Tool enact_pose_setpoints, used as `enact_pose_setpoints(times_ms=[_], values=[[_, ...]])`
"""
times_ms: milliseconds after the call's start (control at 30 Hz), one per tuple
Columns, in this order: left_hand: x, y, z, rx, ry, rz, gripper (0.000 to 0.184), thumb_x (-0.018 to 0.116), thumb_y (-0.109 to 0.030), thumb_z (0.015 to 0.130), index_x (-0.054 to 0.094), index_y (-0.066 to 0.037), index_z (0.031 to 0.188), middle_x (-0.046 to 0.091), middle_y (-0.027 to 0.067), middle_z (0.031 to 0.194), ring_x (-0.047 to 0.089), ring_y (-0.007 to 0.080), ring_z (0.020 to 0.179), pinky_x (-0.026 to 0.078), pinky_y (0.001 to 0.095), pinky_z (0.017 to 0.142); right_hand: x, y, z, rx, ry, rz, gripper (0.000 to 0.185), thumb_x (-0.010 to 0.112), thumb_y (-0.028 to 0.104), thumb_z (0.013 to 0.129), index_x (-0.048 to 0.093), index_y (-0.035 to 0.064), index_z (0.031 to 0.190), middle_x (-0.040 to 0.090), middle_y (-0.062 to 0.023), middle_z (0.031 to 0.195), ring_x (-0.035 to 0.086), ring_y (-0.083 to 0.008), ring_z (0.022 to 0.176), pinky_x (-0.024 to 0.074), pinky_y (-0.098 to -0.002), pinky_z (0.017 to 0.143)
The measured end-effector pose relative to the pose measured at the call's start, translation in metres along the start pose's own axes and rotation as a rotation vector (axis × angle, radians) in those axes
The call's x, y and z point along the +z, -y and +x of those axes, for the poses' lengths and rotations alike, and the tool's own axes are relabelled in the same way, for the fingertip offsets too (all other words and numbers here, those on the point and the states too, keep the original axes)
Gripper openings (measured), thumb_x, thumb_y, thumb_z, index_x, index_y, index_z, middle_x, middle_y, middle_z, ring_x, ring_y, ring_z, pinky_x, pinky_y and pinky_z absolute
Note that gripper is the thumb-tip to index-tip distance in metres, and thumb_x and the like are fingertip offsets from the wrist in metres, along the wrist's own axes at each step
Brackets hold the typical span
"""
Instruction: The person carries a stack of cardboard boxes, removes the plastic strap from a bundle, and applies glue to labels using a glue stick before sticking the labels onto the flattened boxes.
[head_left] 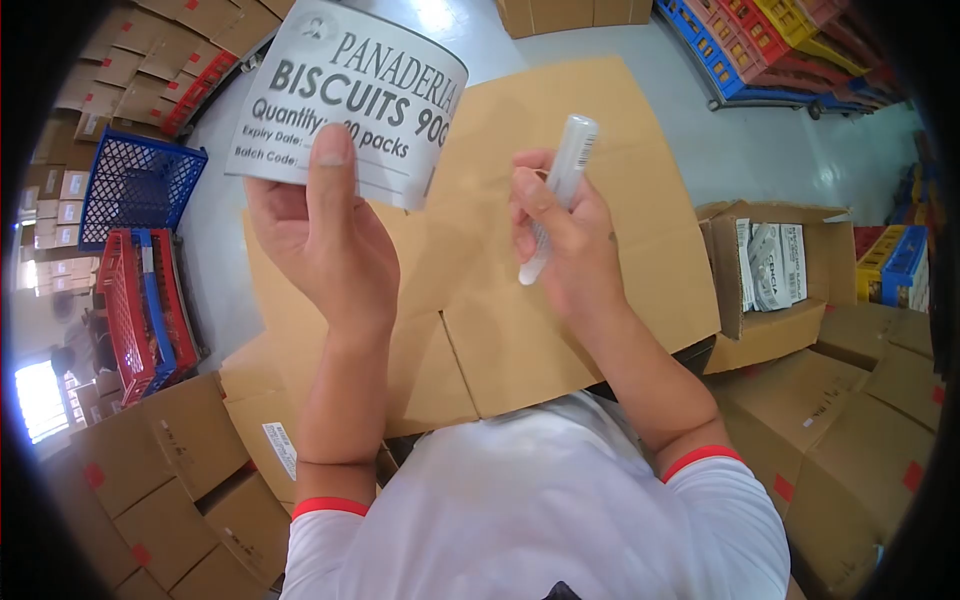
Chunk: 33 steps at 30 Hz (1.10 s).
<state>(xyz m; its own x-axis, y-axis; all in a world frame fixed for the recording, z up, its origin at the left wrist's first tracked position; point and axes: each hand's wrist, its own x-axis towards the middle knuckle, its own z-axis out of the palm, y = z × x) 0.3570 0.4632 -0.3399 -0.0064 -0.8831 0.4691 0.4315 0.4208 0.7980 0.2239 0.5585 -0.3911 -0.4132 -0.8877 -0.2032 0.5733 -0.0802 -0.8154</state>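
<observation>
A white printed label (400, 90) reading "PANADERIA BISCUITS" is pinched in my left hand (335, 235), thumb on its front and fingers behind it. The label has blank lines after "Expiry Date" and "Batch Code". My right hand (570, 225) is wrapped round a white glue-stick-like or marker-like tube (572, 155), which slants with its barcoded end up and its narrow white end down. Both hands are above a large flat piece of brown cardboard (540, 330), apart from each other.
An open carton (728, 265) with printed sheets (772, 265) stands at the right. Blue (140, 190) and red crates (130, 310) are at the left, stacked colored crates (740, 50) at the upper right. Closed cartons (170, 510) lie at both lower sides.
</observation>
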Motion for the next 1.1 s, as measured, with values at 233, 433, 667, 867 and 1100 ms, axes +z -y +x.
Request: enact_pose_setpoints(times_ms=[233, 433, 667, 867, 1100], values=[[0.002, -0.017, -0.004, -0.03, 0.034, -0.092, 0.029, 0.062, -0.01, 0.1, 0.057, 0.002, 0.125, 0.066, 0.0115, 0.121, 0.064, 0.017, 0.111, 0.052, 0.0353, 0.1, 0.02, 0.0, 0.007, 0.156, 0.107, 0.233, 0.026, 0.073, 0.024, 0.097, 0.062, 0.0038, 0.11, 0.057, -0.001, 0.078, 0.051, -0.0092, 0.057, 0.0416, -0.0257, 0.053], [-0.003, -0.018, -0.007, -0.031, 0.043, -0.093, 0.032, 0.061, -0.013, 0.1, 0.057, 0.003, 0.127, 0.066, 0.0106, 0.121, 0.065, 0.0191, 0.111, 0.052, 0.0367, 0.1, 0.026, -0.002, 0.01, 0.118, 0.076, 0.24, 0.02, 0.073, 0.021, 0.097, 0.066, 0.0032, 0.103, 0.057, -0.0012, 0.074, 0.051, -0.0094, 0.056, 0.0403, -0.0255, 0.051], [-0.023, -0.034, -0.008, -0.381, 0.035, -0.318, 0.033, 0.059, -0.013, 0.098, 0.056, 0.003, 0.127, 0.067, 0.0102, 0.117, 0.065, 0.0194, 0.11, 0.05, 0.0365, 0.099, -0.013, 0.05, 0.009, -0.255, 0.011, -0.194, 0.013, 0.077, 0.015, 0.091, 0.07, 0.0041, 0.092, 0.059, 0.0014, 0.069, 0.051, -0.0055, 0.057, 0.0382, -0.0225, 0.051], [-0.048, 0.032, -0.036, -0.728, 0.298, 0.216, 0.009, 0.069, -0.009, 0.092, 0.061, -0.005, 0.094, 0.066, 0.0102, 0.115, 0.065, 0.0202, 0.111, 0.052, 0.0319, 0.093, -0.083, 0.088, 0.01, -0.241, -0.098, -0.834, 0.015, 0.077, 0.015, 0.091, 0.072, 0.0013, 0.093, 0.063, 0.0019, 0.074, 0.051, -0.0066, 0.063, 0.0403, -0.0227, 0.058], [-0.046, 0.058, -0.055, -0.304, 0.654, 0.761, 0.014, 0.074, -0.011, 0.085, 0.062, -0.005, 0.084, 0.05, 0.0236, 0.15, 0.026, 0.0457, 0.152, 0.036, 0.0521, 0.115, -0.111, 0.067, 0.02, -0.084, -0.123, -1.282, 0.025, 0.072, 0.018, 0.092, 0.071, -0.0036, 0.103, 0.064, -0.0066, 0.073, 0.052, -0.0149, 0.065, 0.0454, -0.0322, 0.065]])
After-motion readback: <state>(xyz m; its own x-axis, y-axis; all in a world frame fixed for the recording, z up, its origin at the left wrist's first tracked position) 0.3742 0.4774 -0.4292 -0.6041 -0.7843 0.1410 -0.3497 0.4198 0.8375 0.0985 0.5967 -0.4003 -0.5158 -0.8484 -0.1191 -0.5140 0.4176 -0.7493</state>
